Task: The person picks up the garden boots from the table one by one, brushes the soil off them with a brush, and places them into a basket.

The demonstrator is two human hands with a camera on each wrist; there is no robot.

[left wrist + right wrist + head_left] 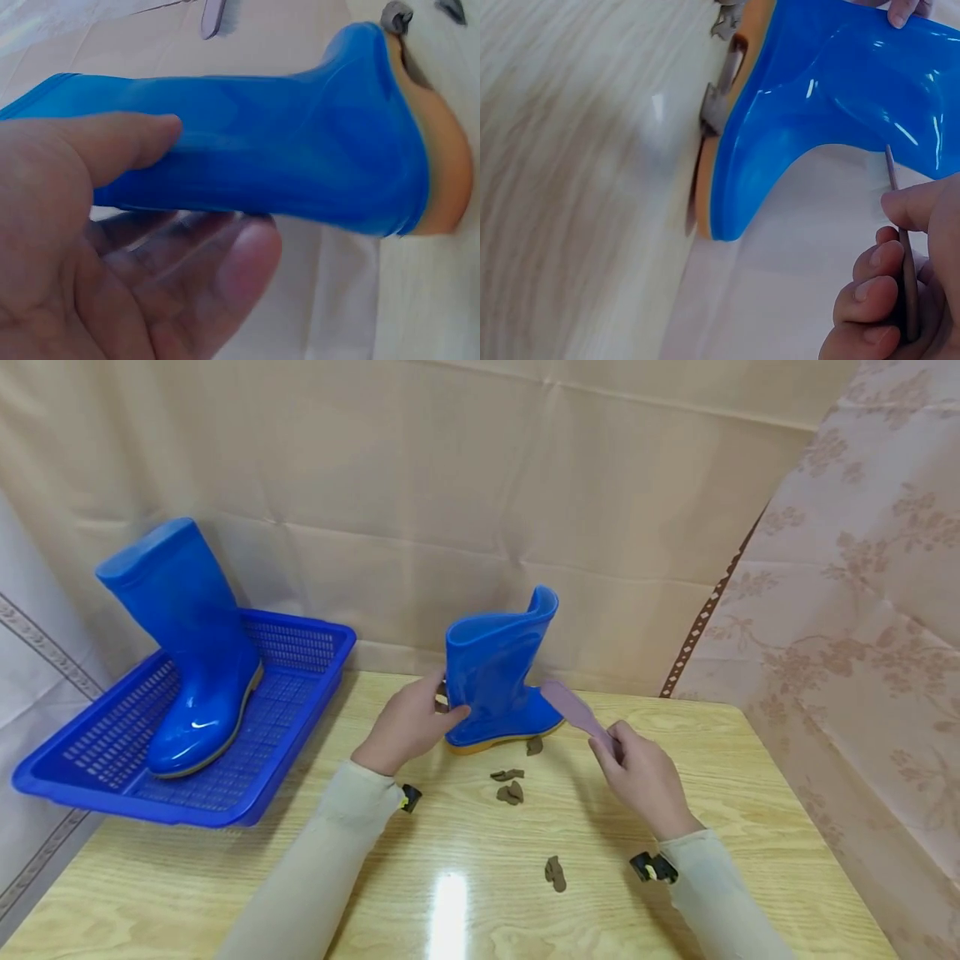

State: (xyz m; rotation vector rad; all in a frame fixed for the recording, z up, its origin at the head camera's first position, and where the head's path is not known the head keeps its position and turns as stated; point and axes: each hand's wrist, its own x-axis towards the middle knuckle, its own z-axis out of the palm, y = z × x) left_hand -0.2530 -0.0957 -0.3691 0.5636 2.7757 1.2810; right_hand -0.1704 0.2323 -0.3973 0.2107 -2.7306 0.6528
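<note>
A small blue rubber boot (498, 672) with a tan sole stands on the wooden table (480, 893). My left hand (411, 723) grips its shaft, thumb in front and fingers behind; the left wrist view shows the boot (300, 161) squeezed between thumb and fingers. My right hand (643, 774) holds a flat mauve scraper (576, 712) whose blade points at the boot's toe. In the right wrist view the scraper (904, 255) lies edge-on in my curled fingers, close to the boot (817, 97). Brown clay lumps (510, 785) lie on the table by the sole.
A blue plastic basket (300, 710) sits at the table's left with a taller blue boot (191, 643) standing in it. Another brown lump (555, 872) lies nearer me. Beige cloth hangs behind, and a flowered curtain on the right.
</note>
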